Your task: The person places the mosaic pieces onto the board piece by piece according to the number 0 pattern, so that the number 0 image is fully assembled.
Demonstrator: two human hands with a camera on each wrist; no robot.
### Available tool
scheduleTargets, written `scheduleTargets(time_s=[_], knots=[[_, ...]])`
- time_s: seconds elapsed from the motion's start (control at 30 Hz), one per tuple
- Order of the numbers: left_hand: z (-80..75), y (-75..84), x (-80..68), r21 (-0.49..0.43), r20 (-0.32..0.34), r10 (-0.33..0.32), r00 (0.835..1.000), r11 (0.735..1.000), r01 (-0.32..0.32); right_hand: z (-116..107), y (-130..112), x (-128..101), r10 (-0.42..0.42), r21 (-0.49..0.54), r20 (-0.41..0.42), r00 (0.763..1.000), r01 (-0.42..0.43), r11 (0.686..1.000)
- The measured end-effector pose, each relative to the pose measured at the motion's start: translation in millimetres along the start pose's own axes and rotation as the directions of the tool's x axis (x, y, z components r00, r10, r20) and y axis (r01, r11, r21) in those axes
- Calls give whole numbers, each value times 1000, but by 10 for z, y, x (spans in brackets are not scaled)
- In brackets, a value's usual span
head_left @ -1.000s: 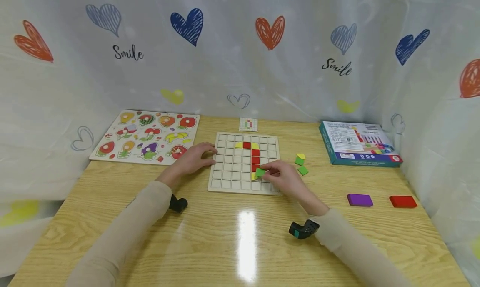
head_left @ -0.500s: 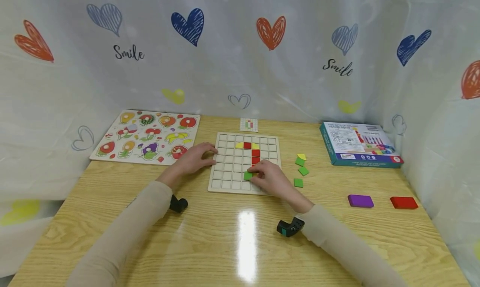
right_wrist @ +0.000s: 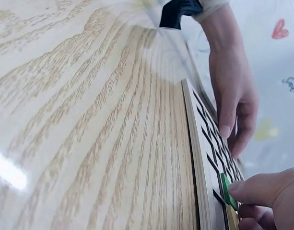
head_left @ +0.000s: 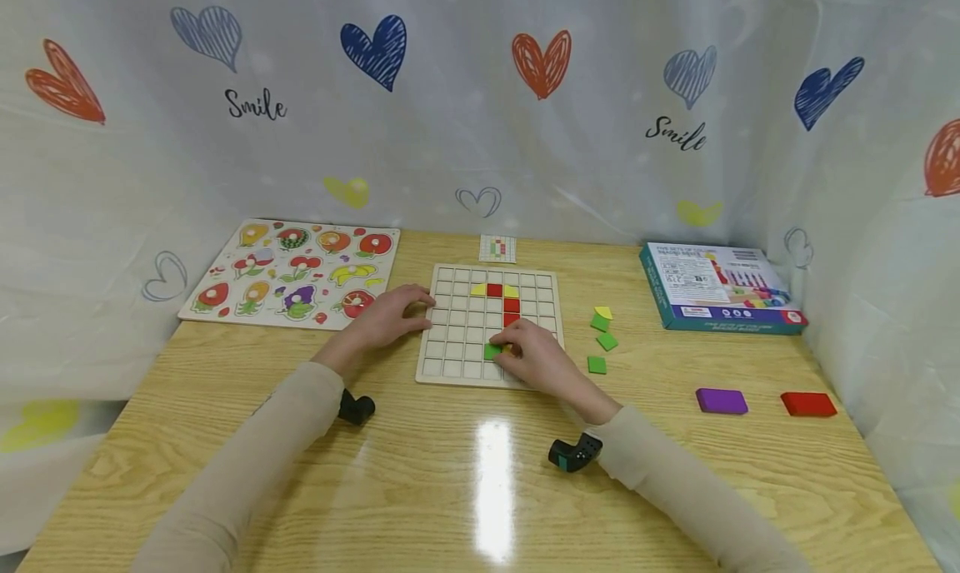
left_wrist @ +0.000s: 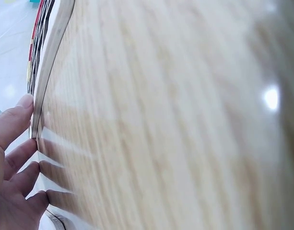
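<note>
- Nearest, you wear a black camera [head_left: 574, 453] beneath the right sleeve; right of it lie a purple block [head_left: 722, 401] and a red block [head_left: 808, 404].
- Your right hand [head_left: 534, 355] pinches a green tile [head_left: 491, 351] low over the gridded board [head_left: 454, 351]; whether it sits flush in a cell cannot be told.
- Change over the last second: that tile has moved leftward, from over the column of red tiles [head_left: 511, 305] to just beside its lower end. Judged from this, you are adjusting its place along a row, with release not yet made.
- Your left hand [head_left: 392, 313], thumb and fingers apart and gripping nothing, touches the board's left edge, as it did a second ago; this probably steadies the board.
- Right of the board, one loose green tile [head_left: 596, 365], formerly behind your right hand, now shows; further loose pieces lie beyond it.
- Farther off, left, rests a fruit puzzle [head_left: 384, 265]; right, a box [head_left: 722, 286], whose title seems to begin "FIVE SETS OF", the remainder and any brand illegible.
- Behind the board, a small patterned card [head_left: 497, 248] bears no readable words.
- Farthest, the curtain [head_left: 442, 140] reads "Smile" twice among hearts.
</note>
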State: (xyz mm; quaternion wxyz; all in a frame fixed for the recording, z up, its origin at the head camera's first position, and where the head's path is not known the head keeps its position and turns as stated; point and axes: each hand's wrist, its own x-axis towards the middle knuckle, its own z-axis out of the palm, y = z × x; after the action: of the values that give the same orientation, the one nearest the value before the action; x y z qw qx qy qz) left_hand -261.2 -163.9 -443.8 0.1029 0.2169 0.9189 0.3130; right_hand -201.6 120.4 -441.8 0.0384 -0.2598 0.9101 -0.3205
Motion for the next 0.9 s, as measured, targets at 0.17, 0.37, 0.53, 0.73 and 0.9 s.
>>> scheduleTargets(time_s=[0.17,0.37,0.53,0.73,0.9], knots=[[-1,10,3,-2,0,-4,1000,1000,4,11,4,1,-2,-14,-6,1000,2,1000],[-1,11,4,0,-2,-6,1000,1000,6,23,21,-9,-13,-7,-14,1000,13,1000],[6,15,5,1,-2,1,1000,1000,-1,6,41,-58,-21,23,-50,999,23,999],[7,14,2,7,-2,3,1000,1000,-3,-95,132,-215,34,68,-124,992,-26,997],[-5,17,-7,8,-5,-2,1000,1000,2,-254,302,-407,135,138,-179,975,-111,984]])
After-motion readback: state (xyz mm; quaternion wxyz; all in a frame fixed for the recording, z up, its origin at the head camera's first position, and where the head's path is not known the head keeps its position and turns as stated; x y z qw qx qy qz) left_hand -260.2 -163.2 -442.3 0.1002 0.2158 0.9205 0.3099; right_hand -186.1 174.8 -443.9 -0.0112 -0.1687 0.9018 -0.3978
